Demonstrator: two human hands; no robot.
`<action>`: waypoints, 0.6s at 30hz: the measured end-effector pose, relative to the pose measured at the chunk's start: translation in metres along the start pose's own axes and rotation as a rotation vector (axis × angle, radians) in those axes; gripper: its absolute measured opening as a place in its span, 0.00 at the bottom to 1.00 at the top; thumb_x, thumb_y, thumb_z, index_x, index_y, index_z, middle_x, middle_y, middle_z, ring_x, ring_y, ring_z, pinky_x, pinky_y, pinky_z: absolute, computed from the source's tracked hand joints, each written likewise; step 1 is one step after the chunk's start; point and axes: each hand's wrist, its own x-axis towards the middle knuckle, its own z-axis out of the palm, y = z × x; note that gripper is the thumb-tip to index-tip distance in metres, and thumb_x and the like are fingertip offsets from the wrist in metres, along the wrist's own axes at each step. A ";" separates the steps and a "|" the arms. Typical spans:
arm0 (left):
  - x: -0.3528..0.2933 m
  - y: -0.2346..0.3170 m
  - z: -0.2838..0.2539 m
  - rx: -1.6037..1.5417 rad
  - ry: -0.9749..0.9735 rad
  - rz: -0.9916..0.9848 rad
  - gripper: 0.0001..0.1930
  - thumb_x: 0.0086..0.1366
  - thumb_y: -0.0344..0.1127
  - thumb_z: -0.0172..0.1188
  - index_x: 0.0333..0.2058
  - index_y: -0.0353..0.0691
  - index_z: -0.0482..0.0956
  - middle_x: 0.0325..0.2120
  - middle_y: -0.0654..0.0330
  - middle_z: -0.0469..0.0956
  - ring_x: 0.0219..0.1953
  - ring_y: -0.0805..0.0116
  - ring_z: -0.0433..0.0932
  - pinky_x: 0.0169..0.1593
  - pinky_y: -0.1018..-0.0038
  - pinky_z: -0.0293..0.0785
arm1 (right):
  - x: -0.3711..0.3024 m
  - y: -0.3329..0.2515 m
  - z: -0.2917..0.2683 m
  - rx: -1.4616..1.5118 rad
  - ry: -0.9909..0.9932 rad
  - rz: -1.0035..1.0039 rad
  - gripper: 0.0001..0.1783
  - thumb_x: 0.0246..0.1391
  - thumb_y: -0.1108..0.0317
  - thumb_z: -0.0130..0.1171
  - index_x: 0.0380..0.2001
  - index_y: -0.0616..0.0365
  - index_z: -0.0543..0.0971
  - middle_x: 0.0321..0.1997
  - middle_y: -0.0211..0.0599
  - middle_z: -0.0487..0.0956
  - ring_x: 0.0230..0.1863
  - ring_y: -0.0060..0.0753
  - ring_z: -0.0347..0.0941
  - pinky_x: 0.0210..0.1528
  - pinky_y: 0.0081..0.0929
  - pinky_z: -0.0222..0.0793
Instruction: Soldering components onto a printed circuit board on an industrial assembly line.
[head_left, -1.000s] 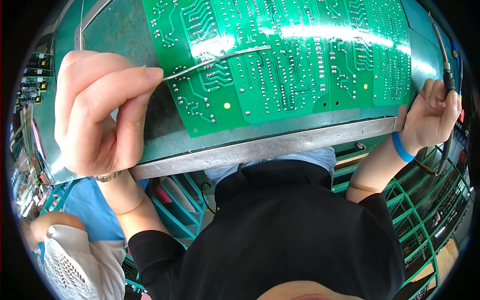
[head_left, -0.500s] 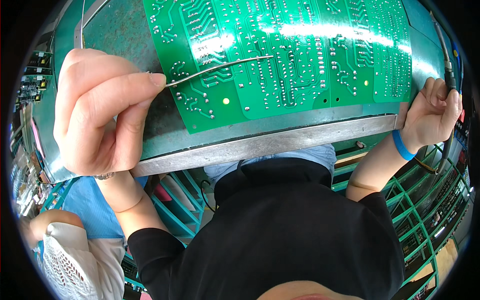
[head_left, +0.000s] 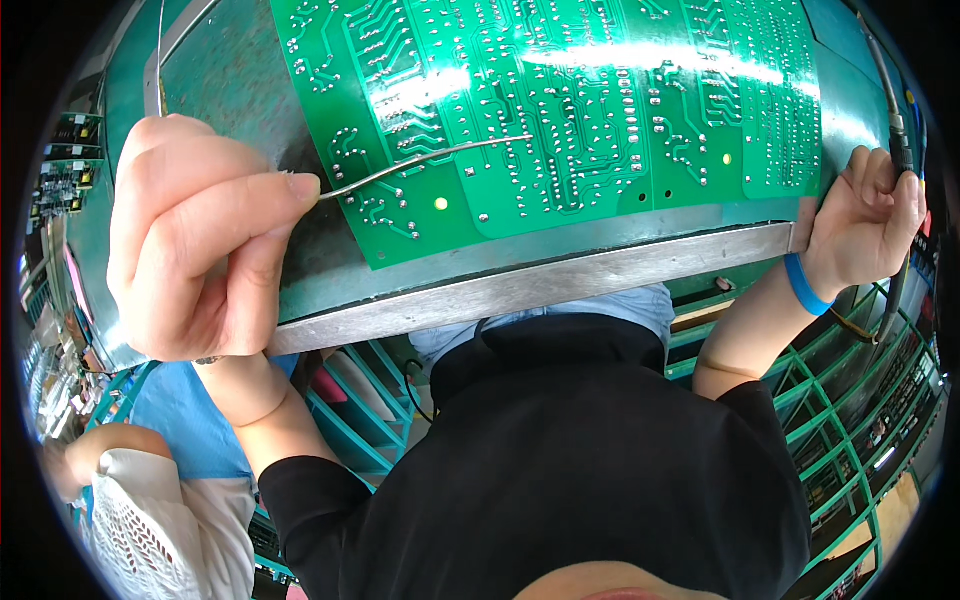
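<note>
My left hand [head_left: 195,240] is closed, pinching a length of solder wire [head_left: 430,158] between thumb and forefinger. The thin silvery wire bends gently and reaches right, over a large green circuit board [head_left: 420,215]. Its free end lies over the middle of the board's soldered side; whether it touches cannot be made out. Rows of shiny solder joints and pale traces cover the board. At the far right, beyond the board's edge, my right hand [head_left: 865,220] has its fingers curled round a soldering iron [head_left: 901,150], with part of the grip hidden by the fingers.
A metal strip [head_left: 540,280] edges the worktable in front of me. Green wire racks [head_left: 830,430] holding boards stand at the lower right. Another person's white sleeve [head_left: 140,510] is close by at the lower left. More boards [head_left: 65,170] are at the far left.
My left hand has lowered slightly, and the wire's free end has shifted a little left and nearer to me. The board appears slightly higher in view. My right hand is nearly unchanged.
</note>
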 end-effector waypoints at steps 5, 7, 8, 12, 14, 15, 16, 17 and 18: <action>0.000 -0.001 -0.001 -0.004 0.002 0.017 0.11 0.38 0.25 0.61 0.25 0.34 0.77 0.20 0.58 0.71 0.21 0.65 0.66 0.26 0.74 0.61 | 0.001 0.001 -0.005 0.034 -0.033 0.000 0.12 0.52 0.70 0.46 0.17 0.62 0.69 0.15 0.29 0.57 0.18 0.22 0.47 0.23 0.22 0.43; 0.001 -0.001 -0.001 -0.013 -0.009 0.019 0.10 0.38 0.25 0.61 0.25 0.34 0.76 0.20 0.58 0.71 0.21 0.65 0.65 0.26 0.73 0.61 | 0.002 0.001 -0.007 0.033 -0.040 -0.003 0.11 0.52 0.71 0.46 0.19 0.63 0.70 0.15 0.30 0.58 0.18 0.22 0.48 0.23 0.22 0.43; 0.001 -0.001 -0.002 -0.018 -0.014 0.020 0.10 0.38 0.25 0.60 0.25 0.34 0.76 0.20 0.58 0.71 0.21 0.65 0.65 0.26 0.73 0.61 | 0.001 0.001 -0.008 0.036 -0.044 -0.006 0.10 0.52 0.71 0.47 0.19 0.63 0.71 0.15 0.30 0.59 0.18 0.22 0.48 0.23 0.22 0.44; 0.001 0.000 -0.004 -0.019 -0.040 0.003 0.10 0.38 0.25 0.60 0.25 0.34 0.76 0.20 0.58 0.71 0.22 0.65 0.65 0.26 0.73 0.60 | 0.000 0.002 -0.009 0.083 0.000 -0.007 0.08 0.51 0.72 0.47 0.23 0.64 0.73 0.16 0.31 0.61 0.18 0.22 0.49 0.23 0.22 0.44; 0.001 0.000 -0.004 -0.026 -0.040 -0.007 0.10 0.38 0.26 0.60 0.25 0.34 0.76 0.20 0.58 0.71 0.22 0.65 0.65 0.26 0.72 0.60 | 0.000 0.002 -0.008 0.075 -0.011 -0.021 0.08 0.51 0.72 0.47 0.25 0.64 0.74 0.16 0.32 0.62 0.18 0.22 0.49 0.23 0.22 0.44; 0.001 0.000 -0.004 -0.032 -0.042 -0.011 0.10 0.39 0.26 0.60 0.25 0.34 0.76 0.20 0.58 0.71 0.22 0.65 0.65 0.26 0.72 0.60 | 0.000 0.002 -0.008 0.077 -0.020 -0.020 0.08 0.51 0.72 0.48 0.25 0.64 0.74 0.16 0.32 0.62 0.18 0.22 0.50 0.23 0.22 0.44; 0.001 0.000 -0.004 -0.038 -0.044 -0.014 0.10 0.39 0.26 0.60 0.25 0.34 0.76 0.20 0.58 0.71 0.22 0.65 0.64 0.26 0.72 0.60 | 0.000 0.002 -0.008 0.078 -0.029 -0.019 0.08 0.51 0.71 0.48 0.25 0.64 0.74 0.16 0.32 0.62 0.18 0.22 0.50 0.23 0.22 0.44; 0.002 0.000 -0.004 -0.044 -0.044 -0.015 0.10 0.39 0.26 0.60 0.25 0.34 0.76 0.20 0.58 0.71 0.22 0.65 0.64 0.26 0.72 0.60 | 0.000 0.002 -0.008 0.075 -0.034 -0.025 0.08 0.52 0.71 0.48 0.25 0.64 0.74 0.16 0.32 0.62 0.18 0.22 0.50 0.23 0.22 0.45; 0.002 0.000 -0.004 -0.036 -0.046 -0.015 0.10 0.40 0.26 0.60 0.26 0.34 0.76 0.20 0.58 0.71 0.22 0.65 0.64 0.26 0.72 0.60 | 0.000 0.002 -0.007 0.070 -0.039 -0.031 0.08 0.52 0.71 0.48 0.25 0.65 0.73 0.16 0.32 0.62 0.18 0.21 0.50 0.23 0.21 0.45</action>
